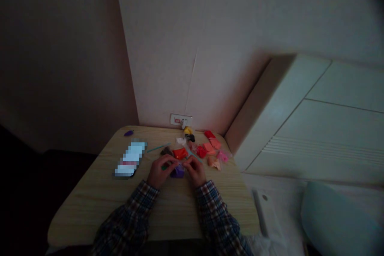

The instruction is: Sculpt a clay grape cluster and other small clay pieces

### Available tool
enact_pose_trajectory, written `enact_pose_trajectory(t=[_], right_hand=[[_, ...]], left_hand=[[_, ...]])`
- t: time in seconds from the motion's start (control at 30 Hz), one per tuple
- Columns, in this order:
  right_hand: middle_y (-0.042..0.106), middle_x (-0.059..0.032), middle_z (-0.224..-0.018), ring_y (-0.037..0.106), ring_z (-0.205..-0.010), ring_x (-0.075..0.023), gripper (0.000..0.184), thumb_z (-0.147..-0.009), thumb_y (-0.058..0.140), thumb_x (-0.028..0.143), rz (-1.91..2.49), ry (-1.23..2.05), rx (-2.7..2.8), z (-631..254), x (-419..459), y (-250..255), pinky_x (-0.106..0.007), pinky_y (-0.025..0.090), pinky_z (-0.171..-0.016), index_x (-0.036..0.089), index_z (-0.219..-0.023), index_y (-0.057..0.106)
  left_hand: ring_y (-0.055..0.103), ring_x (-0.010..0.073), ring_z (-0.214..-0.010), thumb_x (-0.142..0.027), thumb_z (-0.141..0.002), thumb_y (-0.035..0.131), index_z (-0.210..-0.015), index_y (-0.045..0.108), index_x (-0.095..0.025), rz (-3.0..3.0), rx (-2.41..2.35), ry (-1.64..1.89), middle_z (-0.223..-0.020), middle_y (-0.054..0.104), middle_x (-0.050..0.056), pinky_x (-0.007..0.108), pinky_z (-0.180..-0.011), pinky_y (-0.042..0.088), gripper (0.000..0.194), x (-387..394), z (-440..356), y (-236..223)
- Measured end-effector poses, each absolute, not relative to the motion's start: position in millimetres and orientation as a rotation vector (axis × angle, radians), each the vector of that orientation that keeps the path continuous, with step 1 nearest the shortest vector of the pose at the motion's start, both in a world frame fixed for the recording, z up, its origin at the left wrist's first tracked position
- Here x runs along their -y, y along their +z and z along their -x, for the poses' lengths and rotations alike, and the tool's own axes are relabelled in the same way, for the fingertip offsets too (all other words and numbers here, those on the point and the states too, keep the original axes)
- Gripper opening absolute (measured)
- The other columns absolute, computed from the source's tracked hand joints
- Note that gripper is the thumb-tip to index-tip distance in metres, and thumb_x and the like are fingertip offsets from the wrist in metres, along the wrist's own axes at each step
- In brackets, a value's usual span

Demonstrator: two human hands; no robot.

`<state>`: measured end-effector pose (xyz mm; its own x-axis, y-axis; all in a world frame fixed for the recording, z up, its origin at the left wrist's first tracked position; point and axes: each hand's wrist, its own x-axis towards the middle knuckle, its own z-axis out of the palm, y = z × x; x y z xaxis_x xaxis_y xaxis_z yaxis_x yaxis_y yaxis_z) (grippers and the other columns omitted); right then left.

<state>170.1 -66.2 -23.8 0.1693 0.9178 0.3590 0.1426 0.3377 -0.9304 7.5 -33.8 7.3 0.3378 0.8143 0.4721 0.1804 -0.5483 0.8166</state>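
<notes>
My two hands, left and right, pinch at a purple plastic packet

Fingertips nearly closed; I can read no labels.

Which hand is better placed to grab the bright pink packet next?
Probably your right hand: it's nearer the bright pink packet, towards the table's right side. Your left hand is farther away, beyond the purple packet.
</notes>
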Motion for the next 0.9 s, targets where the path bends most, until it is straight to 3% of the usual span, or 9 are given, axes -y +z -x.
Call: enact_pose_trajectory(t=[0.23,0.4,0.67,0.9], right_hand=[[0.048,0.0027,-0.058,0.042,-0.053,-0.0128,0.032,-0.076,0.062,0.05,1.139,0.759,1.299,-166,66,-27,-0.025,0.035,-0.051,0.02,-0.065,0.055],[0.055,-0.0003,-0.068,0.048,-0.059,-0.0135,0.029,-0.079,0.059,0.048,1.099,0.79,1.339,-165,66,-23,-0.025,0.039,-0.054,0.02,-0.075,0.058],[0.057,-0.0026,-0.075,0.053,-0.069,-0.0159,0.012,-0.084,0.055,0.03,1.133,0.735,1.378,-168,56,-9,-0.027,0.042,-0.062,0.02,-0.079,0.06],[0.058,-0.0013,-0.077,0.053,-0.072,-0.0153,0.01,-0.086,0.054,0.026,1.122,0.666,1.441,-169,36,-5,-0.026,0.043,-0.065,0.021,-0.08,0.06]], left_hand=[[0.062,0.0174,-0.07,-0.026,-0.078,0.063,-0.072,0.067,-0.015,-1.942,-0.855,1.247,-0.072,0.066,0.004,0.025,-0.06,0.05,0.012,35,-4,5],[0.058,0.0154,-0.065,-0.024,-0.079,0.062,-0.068,0.064,-0.016,-1.966,-0.847,1.283,-0.068,0.061,0.002,0.024,-0.059,0.047,0.013,34,-5,5],[0.055,0.0132,-0.059,-0.021,-0.081,0.061,-0.068,0.063,-0.016,-2.075,-0.788,1.245,-0.068,0.058,0.001,0.024,-0.056,0.045,0.014,12,-13,7],[0.055,0.0135,-0.062,-0.017,-0.081,0.062,-0.07,0.062,-0.015,-2.072,-0.773,1.3,-0.07,0.058,0.001,0.023,-0.058,0.046,0.011,-6,-14,4]])
